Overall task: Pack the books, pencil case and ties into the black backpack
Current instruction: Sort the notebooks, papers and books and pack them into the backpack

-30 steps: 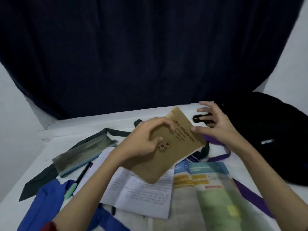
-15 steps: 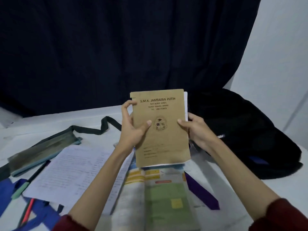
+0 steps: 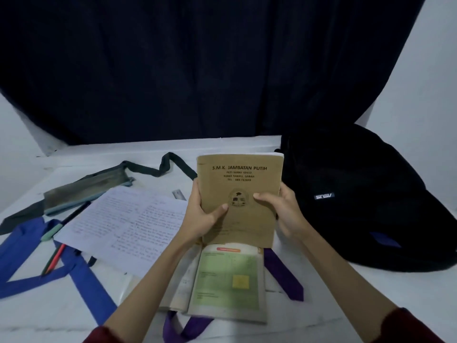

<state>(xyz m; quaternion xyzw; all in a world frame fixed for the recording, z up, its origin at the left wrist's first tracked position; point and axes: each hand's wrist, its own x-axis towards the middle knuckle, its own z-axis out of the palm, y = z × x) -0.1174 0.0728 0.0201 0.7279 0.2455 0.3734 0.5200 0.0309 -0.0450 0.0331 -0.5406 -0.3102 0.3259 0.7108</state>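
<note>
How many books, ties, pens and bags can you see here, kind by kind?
Books: 3, namely brown exercise book, open handwritten notebook, open green textbook
Ties: 3, namely dark green tie, blue tie, purple tie
Pencil case: 1
Pens or pencils: 2, namely
Black backpack: 1
Total: 10

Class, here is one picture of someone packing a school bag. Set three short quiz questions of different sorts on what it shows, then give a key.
1. True or false: the brown exercise book is already inside the black backpack.
2. Which tie lies partly under the open textbook? A. blue tie B. purple tie C. dark green tie
3. Fill the gap: the pencil case lies on the ____ tie.

Key
1. False: the left hand and right hand hold it upright above the table.
2. B
3. dark green
</note>
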